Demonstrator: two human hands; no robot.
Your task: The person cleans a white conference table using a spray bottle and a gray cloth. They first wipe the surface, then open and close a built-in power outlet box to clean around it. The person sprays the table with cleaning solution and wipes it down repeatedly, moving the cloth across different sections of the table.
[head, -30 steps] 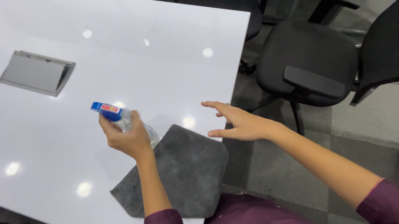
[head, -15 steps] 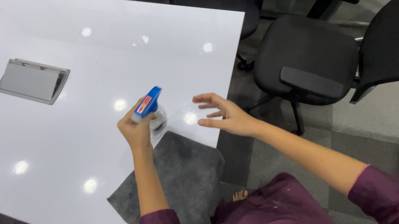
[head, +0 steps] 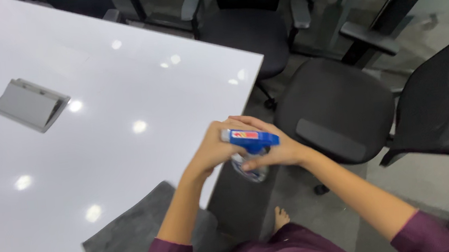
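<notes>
**Both hands on the spray bottle**

The spray bottle [head: 250, 150] with its blue head hangs just past the white table's [head: 97, 128] near corner. The left hand [head: 212, 152] grips it; the right hand [head: 277, 149] cups its body. A grey cloth [head: 130, 236] lies on the table edge below.

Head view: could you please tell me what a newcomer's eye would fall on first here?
Most striking is the spray bottle with its blue head, gripped in both hands, left hand and right hand, just off the edge of the glossy white table. A grey cloth lies on the table's near edge, and black chairs stand at the right.
</notes>
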